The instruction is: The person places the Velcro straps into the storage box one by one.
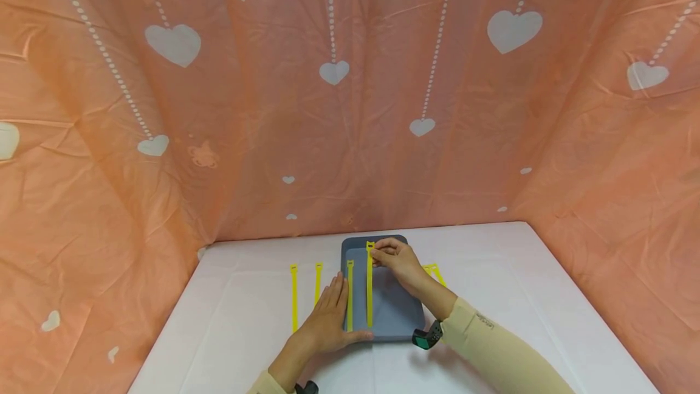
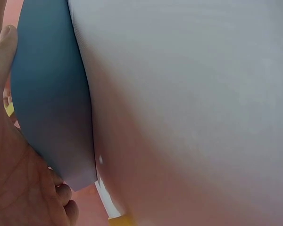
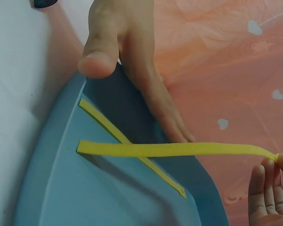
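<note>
My right hand (image 1: 401, 265) pinches a yellow strap-type cable tie (image 1: 369, 290) by its slotted head, above the blue-grey tray (image 1: 398, 312). The tie's plain tail slants down to the tray floor in the right wrist view, where the pinching fingers (image 3: 258, 188) show at the right edge. Along the tray's left side, a second yellow tie (image 1: 350, 306) lies flat inside. My left hand (image 1: 324, 324) rests against the tray's near left corner, its fingers straight along the left wall and its thumb along the front rim.
Two more yellow ties, one farther left (image 1: 294, 297) and one partly behind the left hand (image 1: 318, 278), lie on the white table (image 1: 246, 297). Other yellow ties (image 1: 436, 272) are partly hidden behind the right wrist. A pink curtain (image 1: 377, 187) with white hearts surrounds the table.
</note>
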Demonstrator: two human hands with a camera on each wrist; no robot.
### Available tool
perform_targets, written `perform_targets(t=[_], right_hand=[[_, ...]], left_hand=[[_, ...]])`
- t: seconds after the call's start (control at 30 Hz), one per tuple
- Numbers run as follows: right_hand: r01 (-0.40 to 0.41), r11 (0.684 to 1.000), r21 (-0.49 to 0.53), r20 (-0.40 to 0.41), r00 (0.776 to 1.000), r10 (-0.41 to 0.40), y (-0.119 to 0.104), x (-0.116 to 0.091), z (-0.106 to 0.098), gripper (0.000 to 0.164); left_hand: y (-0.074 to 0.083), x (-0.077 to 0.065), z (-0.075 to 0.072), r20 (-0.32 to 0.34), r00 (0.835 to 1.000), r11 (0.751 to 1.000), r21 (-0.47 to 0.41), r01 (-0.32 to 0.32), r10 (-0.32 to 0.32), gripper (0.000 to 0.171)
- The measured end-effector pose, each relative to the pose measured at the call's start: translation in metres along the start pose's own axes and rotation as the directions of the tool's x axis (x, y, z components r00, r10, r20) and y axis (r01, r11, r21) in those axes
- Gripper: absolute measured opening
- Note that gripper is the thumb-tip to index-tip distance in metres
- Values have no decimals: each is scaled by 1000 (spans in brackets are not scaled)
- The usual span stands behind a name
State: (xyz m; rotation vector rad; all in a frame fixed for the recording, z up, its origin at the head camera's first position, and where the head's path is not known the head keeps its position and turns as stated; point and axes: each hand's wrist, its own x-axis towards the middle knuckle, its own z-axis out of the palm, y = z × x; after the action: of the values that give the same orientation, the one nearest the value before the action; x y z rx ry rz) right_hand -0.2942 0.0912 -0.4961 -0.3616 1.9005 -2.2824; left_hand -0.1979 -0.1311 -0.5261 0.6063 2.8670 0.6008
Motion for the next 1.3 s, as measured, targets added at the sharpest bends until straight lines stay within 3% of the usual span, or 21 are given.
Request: perform_targets(t=[0.7,1.3], right_hand=[[-53,996,-66,-61,997,49,21,13,1,16],[-114,970,-214,-90,991,97,31,25,12,10]], left_hand=[[1,-1,-1,3,1000,1000,-10,-1,1,133],[1,0,-2,15,1000,1000,13,4,-4,134]])
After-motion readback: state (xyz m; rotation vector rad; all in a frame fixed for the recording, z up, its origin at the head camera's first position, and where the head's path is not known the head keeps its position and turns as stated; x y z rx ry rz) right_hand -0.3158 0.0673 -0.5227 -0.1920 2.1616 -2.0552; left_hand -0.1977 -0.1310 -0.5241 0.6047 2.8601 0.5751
